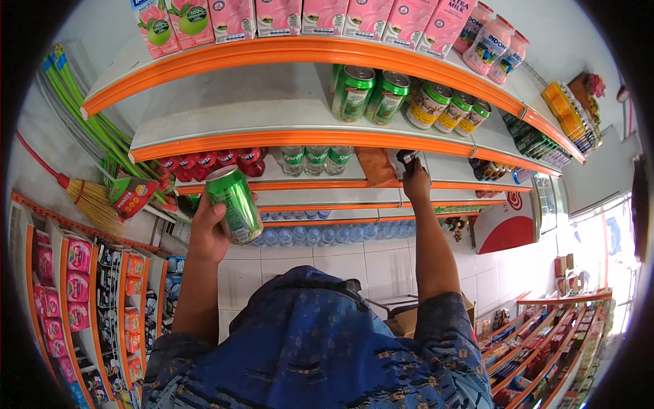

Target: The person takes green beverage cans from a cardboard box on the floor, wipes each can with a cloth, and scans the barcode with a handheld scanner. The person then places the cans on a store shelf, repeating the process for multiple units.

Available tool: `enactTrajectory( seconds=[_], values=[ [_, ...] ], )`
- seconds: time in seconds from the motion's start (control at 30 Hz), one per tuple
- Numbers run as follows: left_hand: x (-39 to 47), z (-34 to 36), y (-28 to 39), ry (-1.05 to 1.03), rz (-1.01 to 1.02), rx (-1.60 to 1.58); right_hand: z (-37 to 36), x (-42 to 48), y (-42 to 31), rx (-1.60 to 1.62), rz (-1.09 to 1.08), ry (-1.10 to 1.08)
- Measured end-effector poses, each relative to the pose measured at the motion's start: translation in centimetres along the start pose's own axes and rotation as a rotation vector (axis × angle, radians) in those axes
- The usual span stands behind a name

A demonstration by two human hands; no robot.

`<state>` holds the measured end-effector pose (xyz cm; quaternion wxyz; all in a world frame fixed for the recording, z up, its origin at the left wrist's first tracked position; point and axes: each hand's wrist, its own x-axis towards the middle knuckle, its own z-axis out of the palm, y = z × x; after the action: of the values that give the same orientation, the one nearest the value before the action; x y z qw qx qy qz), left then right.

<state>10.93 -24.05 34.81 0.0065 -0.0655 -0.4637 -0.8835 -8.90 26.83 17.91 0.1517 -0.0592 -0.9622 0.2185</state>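
Observation:
My left hand [210, 230] is wrapped around a green drink can [235, 204], tilted, in front of the shelves on the left. My right hand [418, 180] reaches to the shelf below the cans and grips a small black object [407, 157] with a pale patch. Its exact kind cannot be told. Just left of it, an orange-brown cloth [377, 166] hangs over the shelf's front edge. Green cans [353, 94] stand on the shelf [230, 110] above, beside shorter cans with yellow bands [429, 106].
Pink milk cartons [278, 18] line the top shelf. Clear Sprite bottles [317, 161] and red Fanta bottles [225, 158] stand lower. Water bottles [327, 235] sit near the tiled floor [337, 266]. A broom [89, 199] leans at left; a freezer [506, 225] stands at right.

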Motion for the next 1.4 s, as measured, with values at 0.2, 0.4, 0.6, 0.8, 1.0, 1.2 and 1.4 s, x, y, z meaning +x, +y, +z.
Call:
enactTrajectory(
  seconds=[0.2, 0.4, 0.6, 0.8, 1.0, 1.2, 1.4],
  values=[
    [-1.1, 0.2, 0.1, 0.074, 0.052, 0.054, 2.2, 3.7, 2.6, -0.07, -0.133, 0.046],
    [1.8, 2.6, 1.1, 0.044, 0.235, 0.268, 3.2, 5.1, 2.9, -0.134, -0.147, -0.082],
    [7.6, 4.9, 2.0, -0.024, 0.145, 0.339, 3.1, 4.6, 3.4, -0.207, -0.064, -0.018],
    [13.7, 5.8, 1.5, -0.156, 0.268, 0.486, 1.9, 3.5, 1.0, -0.234, 0.046, -0.034],
    [18.6, 7.0, 0.1, -0.211, 0.235, 0.543, 0.4, -1.6, 0.6, -0.052, -0.029, 0.372],
    [20.8, 8.2, -1.3, -0.125, 0.313, 0.672, -1.6, -11.9, 0.8, 0.03, -0.107, 0.432],
    [21.6, 9.4, -2.3, -0.056, 0.504, 0.859, 0.3, -21.8, 4.0, -0.013, 0.016, 0.283]
  ],
)
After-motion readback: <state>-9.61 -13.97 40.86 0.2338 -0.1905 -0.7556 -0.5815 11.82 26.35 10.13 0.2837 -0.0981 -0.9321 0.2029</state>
